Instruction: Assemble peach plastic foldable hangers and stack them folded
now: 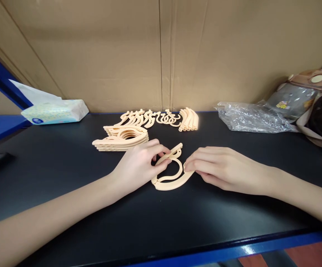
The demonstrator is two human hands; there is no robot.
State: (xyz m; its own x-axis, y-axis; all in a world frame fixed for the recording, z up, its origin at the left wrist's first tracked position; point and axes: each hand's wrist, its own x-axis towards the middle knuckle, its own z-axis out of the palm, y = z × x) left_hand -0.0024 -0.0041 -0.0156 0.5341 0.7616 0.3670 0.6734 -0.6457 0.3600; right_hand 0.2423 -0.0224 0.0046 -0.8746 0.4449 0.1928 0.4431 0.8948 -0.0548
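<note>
Head view: both hands on one peach plastic hanger piece (169, 178) lying flat on the black bench (66, 167), centre, near the front edge. Left hand (138, 165) has its fingers (161, 151) pinched together on the upper bar of the piece. Right hand (219, 167) presses fingertips against the piece's right curve, fingers together, resting on the bench. Just behind the left hand: a stack of folded hangers (122, 138), same colour. Further back, a row of small hook parts (149, 118) and a bunch of curved strips (189, 119), all well apart from the hands. Tissue pack (55, 111) at back left, crumpled clear plastic bag (249, 118) at back right, a bottle (299, 94) beside it. Cardboard wall (161, 48) behind everything.
</note>
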